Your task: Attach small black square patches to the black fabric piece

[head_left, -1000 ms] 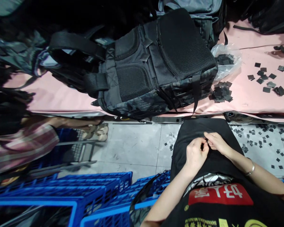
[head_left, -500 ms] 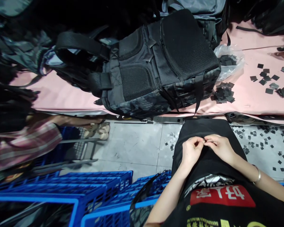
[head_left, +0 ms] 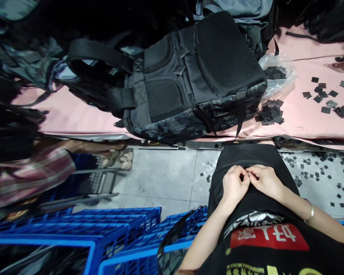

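Observation:
My left hand [head_left: 232, 186] and my right hand [head_left: 264, 178] meet over my lap, on black cloth. Both are closed in a pinch, fingertips touching around something small and dark that I cannot make out. A silver bangle [head_left: 310, 211] sits on my right wrist. In front of me a black and camouflage backpack [head_left: 189, 80] lies on its side on the pink table [head_left: 304, 118], one strap hanging over the edge.
Small black square patches [head_left: 269, 112] are piled right of the backpack, more fill a clear plastic bag [head_left: 276, 74], and several lie scattered on the grey floor [head_left: 318, 168]. Blue plastic crates [head_left: 103, 233] stand at lower left. Another person's plaid sleeve [head_left: 28, 172] and sandalled foot show at left.
My fingers have shifted slightly in their pinch over my lap. The view has drifted a little; the backpack has not moved.

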A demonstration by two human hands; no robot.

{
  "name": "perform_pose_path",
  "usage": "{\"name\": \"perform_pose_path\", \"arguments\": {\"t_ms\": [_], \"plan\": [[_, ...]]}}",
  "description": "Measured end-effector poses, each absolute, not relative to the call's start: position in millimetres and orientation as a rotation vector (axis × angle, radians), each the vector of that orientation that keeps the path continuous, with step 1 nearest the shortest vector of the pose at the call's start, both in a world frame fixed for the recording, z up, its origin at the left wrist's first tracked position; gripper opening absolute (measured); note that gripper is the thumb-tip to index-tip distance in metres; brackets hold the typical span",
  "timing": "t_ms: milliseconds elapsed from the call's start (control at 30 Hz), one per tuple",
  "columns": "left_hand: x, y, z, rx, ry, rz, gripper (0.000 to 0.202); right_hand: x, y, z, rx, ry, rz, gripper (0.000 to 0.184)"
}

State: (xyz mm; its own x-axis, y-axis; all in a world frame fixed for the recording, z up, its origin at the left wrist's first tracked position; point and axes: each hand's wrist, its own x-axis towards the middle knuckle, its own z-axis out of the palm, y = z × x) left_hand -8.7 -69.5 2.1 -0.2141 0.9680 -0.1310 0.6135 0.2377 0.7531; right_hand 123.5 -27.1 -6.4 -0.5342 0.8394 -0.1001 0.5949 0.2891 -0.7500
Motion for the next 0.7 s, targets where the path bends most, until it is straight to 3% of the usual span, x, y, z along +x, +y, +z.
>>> {"name": "perform_pose_path", "arguments": {"t_ms": [133, 400, 700], "plan": [[-3.9, -69.3, 0.0, 1.398, 1.914, 0.953, 0.013, 120.5, -27.7, -8.5, -1.569, -1.94, 1.086, 0.019], [-1.2, -72.5, -8.0, 0.849, 1.582, 1.39, 0.009, 124.3, -9.4, -7.7, -1.515, -1.073, 1.752, 0.011], [-4.4, -70.4, -3.7, 0.477, 1.218, 1.247, 0.023, 123.0, -11.0, -16.0, -1.206, -1.352, 1.868, 0.025]]}}
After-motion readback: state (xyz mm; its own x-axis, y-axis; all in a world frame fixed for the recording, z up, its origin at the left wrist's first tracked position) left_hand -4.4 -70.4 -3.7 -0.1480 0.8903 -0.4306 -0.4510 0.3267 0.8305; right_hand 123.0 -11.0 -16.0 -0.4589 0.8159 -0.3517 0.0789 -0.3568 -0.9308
